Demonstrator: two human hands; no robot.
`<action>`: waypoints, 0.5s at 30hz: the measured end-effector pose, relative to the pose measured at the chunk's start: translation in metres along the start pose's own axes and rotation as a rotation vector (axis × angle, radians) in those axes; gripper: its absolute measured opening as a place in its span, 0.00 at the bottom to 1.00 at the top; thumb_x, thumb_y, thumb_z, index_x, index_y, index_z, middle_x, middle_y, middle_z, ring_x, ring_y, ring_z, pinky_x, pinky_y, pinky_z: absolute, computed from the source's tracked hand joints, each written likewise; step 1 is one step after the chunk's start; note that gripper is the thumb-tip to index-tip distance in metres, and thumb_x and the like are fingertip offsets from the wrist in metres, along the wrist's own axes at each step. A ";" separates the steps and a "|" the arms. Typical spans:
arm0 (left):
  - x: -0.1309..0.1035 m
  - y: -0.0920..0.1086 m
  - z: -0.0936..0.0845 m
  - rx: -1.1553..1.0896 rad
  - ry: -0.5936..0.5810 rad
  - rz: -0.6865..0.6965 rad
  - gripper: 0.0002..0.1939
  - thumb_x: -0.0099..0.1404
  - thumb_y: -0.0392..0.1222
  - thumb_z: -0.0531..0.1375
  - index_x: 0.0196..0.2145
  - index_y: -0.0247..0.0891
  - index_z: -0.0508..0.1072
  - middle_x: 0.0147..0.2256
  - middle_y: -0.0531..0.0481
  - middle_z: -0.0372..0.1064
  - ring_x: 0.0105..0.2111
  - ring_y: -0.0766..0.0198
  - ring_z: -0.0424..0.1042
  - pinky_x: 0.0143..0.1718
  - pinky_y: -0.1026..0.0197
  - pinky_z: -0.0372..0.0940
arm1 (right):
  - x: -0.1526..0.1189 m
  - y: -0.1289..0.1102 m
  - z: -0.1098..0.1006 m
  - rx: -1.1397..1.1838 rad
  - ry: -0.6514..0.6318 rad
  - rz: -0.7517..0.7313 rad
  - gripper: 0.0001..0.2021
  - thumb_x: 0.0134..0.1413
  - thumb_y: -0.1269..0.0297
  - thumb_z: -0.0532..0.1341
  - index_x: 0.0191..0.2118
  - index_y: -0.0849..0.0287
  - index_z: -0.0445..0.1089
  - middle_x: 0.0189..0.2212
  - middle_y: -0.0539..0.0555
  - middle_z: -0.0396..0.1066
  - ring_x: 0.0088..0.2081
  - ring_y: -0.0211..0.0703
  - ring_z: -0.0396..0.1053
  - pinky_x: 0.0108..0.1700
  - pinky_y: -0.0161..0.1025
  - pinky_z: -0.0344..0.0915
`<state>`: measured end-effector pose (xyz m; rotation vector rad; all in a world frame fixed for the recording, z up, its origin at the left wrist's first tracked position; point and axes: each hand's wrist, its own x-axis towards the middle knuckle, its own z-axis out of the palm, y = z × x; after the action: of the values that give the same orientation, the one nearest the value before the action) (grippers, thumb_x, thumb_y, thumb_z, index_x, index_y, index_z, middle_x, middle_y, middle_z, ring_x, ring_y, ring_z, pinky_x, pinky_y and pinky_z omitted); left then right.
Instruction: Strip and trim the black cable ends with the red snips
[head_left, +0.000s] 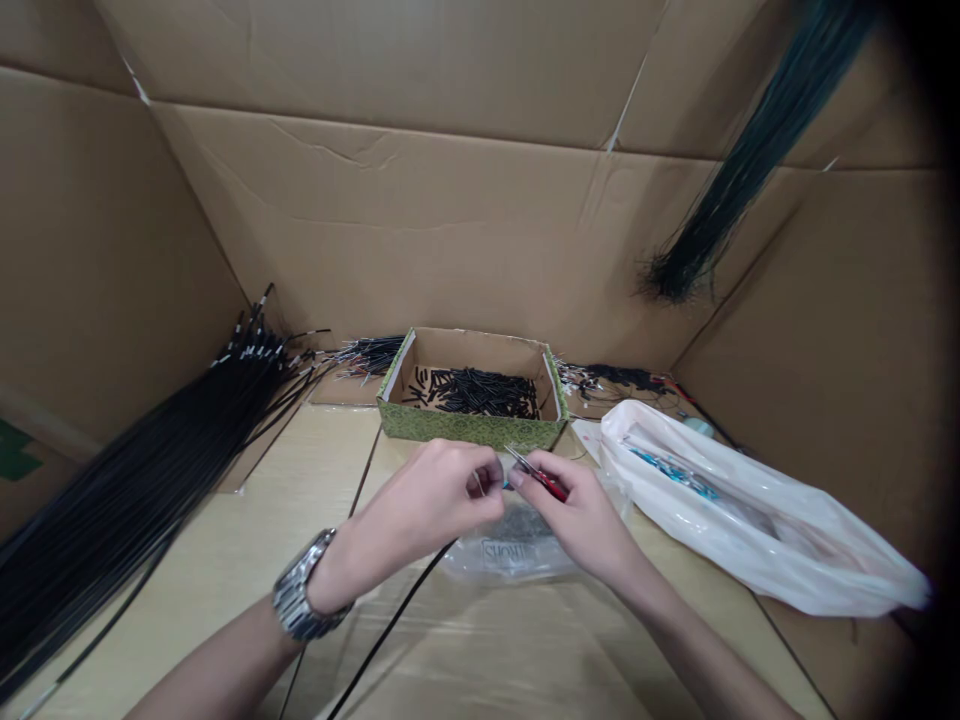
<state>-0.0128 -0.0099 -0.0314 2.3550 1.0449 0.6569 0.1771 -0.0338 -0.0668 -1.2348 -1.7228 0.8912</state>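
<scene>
Box (471, 425) between wire bundle (127, 470) and bag (750, 520)

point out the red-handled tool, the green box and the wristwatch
red-handled tool (546, 483), head view, on its red handle
green box (469, 427), head view, on its front wall
wristwatch (301, 592), head view, on the metal band

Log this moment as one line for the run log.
left hand: pinches black cable end | right hand: holds red-handled tool at it | behind: green box of black tube pieces | right: white plastic bag
</scene>
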 end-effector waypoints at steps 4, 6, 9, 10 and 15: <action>0.006 -0.014 -0.006 -0.356 -0.136 -0.140 0.06 0.56 0.33 0.60 0.30 0.37 0.77 0.25 0.55 0.72 0.26 0.66 0.70 0.27 0.65 0.62 | -0.006 -0.003 -0.001 -0.057 -0.003 -0.064 0.11 0.66 0.61 0.58 0.32 0.57 0.69 0.26 0.48 0.66 0.30 0.40 0.62 0.32 0.36 0.58; 0.010 -0.023 -0.007 -0.543 -0.247 -0.187 0.07 0.55 0.33 0.60 0.32 0.36 0.77 0.25 0.55 0.71 0.24 0.66 0.69 0.24 0.66 0.64 | -0.007 -0.001 -0.005 -0.105 -0.029 -0.148 0.09 0.67 0.63 0.58 0.34 0.57 0.70 0.28 0.49 0.68 0.30 0.41 0.63 0.33 0.36 0.59; 0.016 -0.033 -0.004 -0.668 -0.360 -0.188 0.06 0.55 0.34 0.61 0.32 0.34 0.77 0.25 0.55 0.71 0.23 0.68 0.68 0.23 0.66 0.68 | -0.007 0.009 -0.012 -0.197 -0.076 -0.393 0.06 0.65 0.70 0.57 0.38 0.58 0.71 0.28 0.51 0.68 0.30 0.41 0.64 0.32 0.37 0.61; 0.017 -0.035 -0.002 -0.696 -0.384 -0.183 0.06 0.55 0.34 0.61 0.32 0.34 0.77 0.25 0.54 0.71 0.23 0.68 0.68 0.23 0.67 0.69 | -0.006 0.015 -0.014 -0.234 -0.088 -0.476 0.07 0.64 0.73 0.56 0.39 0.58 0.71 0.28 0.51 0.68 0.29 0.41 0.64 0.32 0.37 0.60; 0.020 -0.041 0.006 -0.785 -0.415 -0.172 0.04 0.55 0.33 0.64 0.31 0.35 0.77 0.25 0.55 0.71 0.23 0.70 0.69 0.23 0.69 0.69 | -0.002 0.040 -0.019 -0.353 -0.075 -0.693 0.14 0.56 0.79 0.54 0.44 0.58 0.71 0.28 0.52 0.69 0.28 0.42 0.65 0.31 0.39 0.59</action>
<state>-0.0199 0.0290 -0.0558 1.5970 0.6297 0.3841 0.2095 -0.0232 -0.0943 -0.7109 -2.2223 0.2275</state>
